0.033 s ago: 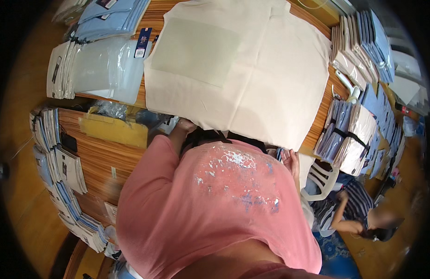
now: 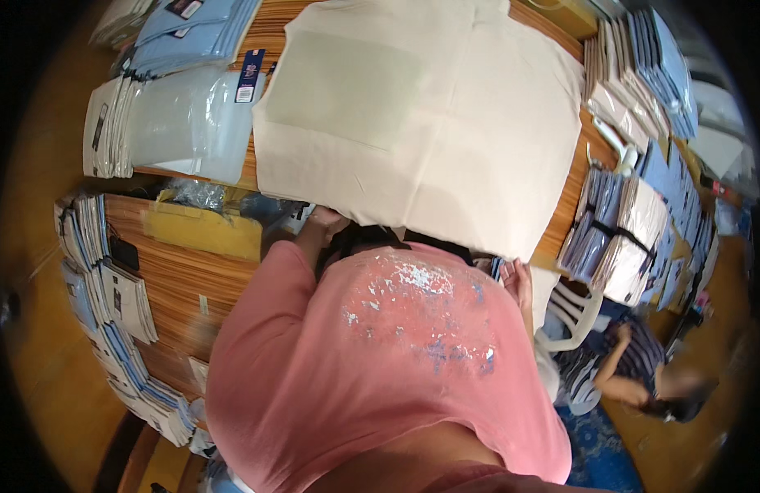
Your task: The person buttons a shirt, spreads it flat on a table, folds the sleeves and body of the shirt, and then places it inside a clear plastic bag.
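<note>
lying broadly over the tabletop, the cream cloth is supported across most of its spread, which is likely why it is kept flat apart from a few soft creases. on its left half a pale green rectangle is seen, though whether it is set on top or underneath cannot be told. the near edge is met at two places: the left grip is placed at its left part, the right grip just by the lower right corner, a wide spacing by which the edge could be steadied. whether either is clamped on the fabric or held apart cannot be told, since the fingertips are partly hidden. to the left, a dark tag is rested on clear plastic bags; to the right, packages are bound with dark bands, seemingly so that the bundles are held together.
</note>
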Motion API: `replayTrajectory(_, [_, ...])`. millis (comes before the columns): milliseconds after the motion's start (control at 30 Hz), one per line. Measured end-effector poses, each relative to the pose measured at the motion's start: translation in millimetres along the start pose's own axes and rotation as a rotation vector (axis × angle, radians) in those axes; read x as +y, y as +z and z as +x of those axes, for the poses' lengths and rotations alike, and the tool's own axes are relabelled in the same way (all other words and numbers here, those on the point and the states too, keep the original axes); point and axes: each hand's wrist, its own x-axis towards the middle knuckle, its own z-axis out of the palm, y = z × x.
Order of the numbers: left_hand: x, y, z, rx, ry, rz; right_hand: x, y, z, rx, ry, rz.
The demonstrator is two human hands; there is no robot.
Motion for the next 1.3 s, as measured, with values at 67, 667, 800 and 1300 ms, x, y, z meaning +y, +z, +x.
replayTrajectory(67, [6,1,-24,0.079,0.063,0.029,-7,6,4,0.031,0.057,-0.071])
replayTrajectory(667, [147,255,-82,-0.154,0.855,0.663,-154,134,68,-0.011,-0.340,-0.148])
replayTrajectory(800, [141,262,-28,-0.127,1.444,1.503,-157,148,82,-0.004,-0.319,-0.323])
replayTrajectory(1300, [176,291,39,-0.304,1.179,1.873,-191,132,170,0.218,-0.630,-1.095])
